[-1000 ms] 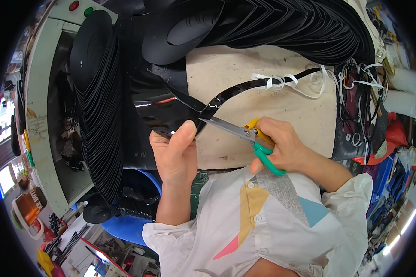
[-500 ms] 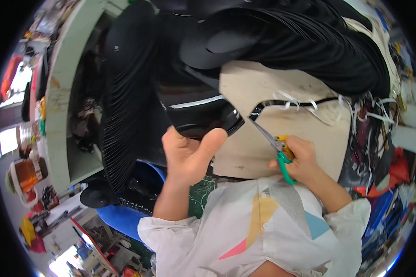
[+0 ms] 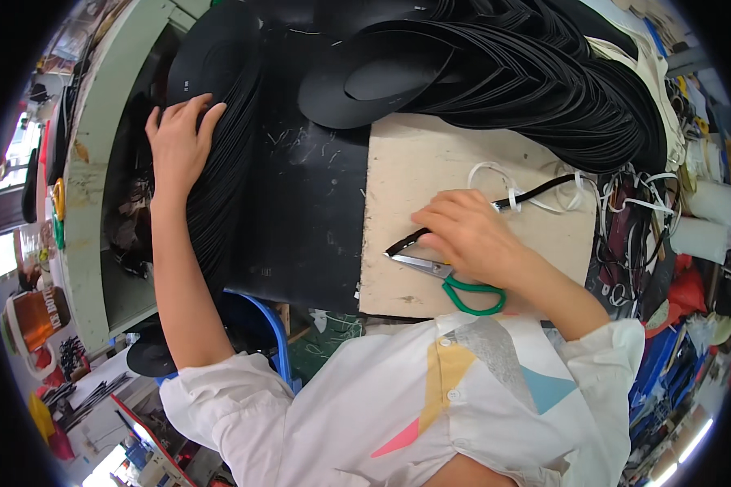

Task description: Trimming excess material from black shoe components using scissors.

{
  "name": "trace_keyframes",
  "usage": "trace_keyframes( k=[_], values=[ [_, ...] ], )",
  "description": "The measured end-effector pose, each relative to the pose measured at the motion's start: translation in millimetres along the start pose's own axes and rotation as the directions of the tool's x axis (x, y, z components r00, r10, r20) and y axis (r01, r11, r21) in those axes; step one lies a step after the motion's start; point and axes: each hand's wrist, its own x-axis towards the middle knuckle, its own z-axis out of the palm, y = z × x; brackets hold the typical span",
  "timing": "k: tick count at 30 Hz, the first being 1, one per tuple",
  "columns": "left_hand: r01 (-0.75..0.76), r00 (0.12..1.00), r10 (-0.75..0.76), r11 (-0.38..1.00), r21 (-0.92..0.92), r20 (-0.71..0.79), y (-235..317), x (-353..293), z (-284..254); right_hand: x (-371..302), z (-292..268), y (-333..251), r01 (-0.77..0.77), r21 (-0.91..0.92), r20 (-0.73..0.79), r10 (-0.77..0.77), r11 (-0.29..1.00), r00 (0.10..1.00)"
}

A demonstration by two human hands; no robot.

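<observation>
My left hand (image 3: 180, 142) rests with fingers spread on the upper part of a leaning stack of thin black curved pieces (image 3: 219, 174), which look like hat brims. Over the beige board (image 3: 398, 178), my right hand (image 3: 471, 235) is closed around a pair of scissors (image 3: 424, 265) with green-rimmed handle loops, their blades pointing left. Under the same hand's fingers runs a black strip (image 3: 540, 191). Its cut-looking end lies just above the blade tip, and whether the fingers pinch it is hidden. White ribbon loops (image 3: 499, 172) surround the strip farther right.
A larger pile of black brim-like pieces (image 3: 495, 81) fills the back. Black table surface (image 3: 308, 219) carries thread scraps. A pale green cabinet frame (image 3: 97, 187) borders the left. Below the table edge stands a blue bin (image 3: 278, 329). Tangled cords (image 3: 625, 219) hang at right.
My left hand has moved left and up to the leaning stack; the glossy black piece it held has left it. My right hand has shifted left with the scissors, over the black strip.
</observation>
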Motion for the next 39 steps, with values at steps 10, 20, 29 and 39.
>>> trace_keyframes(
  k=[10,20,29,39],
  values=[
    [0.057,0.995,-0.102,0.491,-0.869,0.007,158.0,-38.6,-36.1,1.8,-38.2,23.3,0.007,0.735,-0.157,0.160,0.678,0.975],
    [-0.063,0.998,-0.015,0.063,-0.996,-0.064,277.6,-24.5,-53.7,-15.8,-69.8,38.0,0.349,0.937,-0.349,0.179,0.033,0.920],
    [-0.177,0.962,-0.161,0.245,-0.953,-0.220,251.4,12.8,8.2,-89.7,-271.9,12.4,0.212,0.133,-0.918,0.039,0.968,0.396],
    [0.470,0.832,-0.360,0.052,-0.881,0.422,230.0,90.2,28.8,-3.1,-168.6,-10.7,0.120,-0.281,-0.372,-0.223,0.952,0.901]
  ],
)
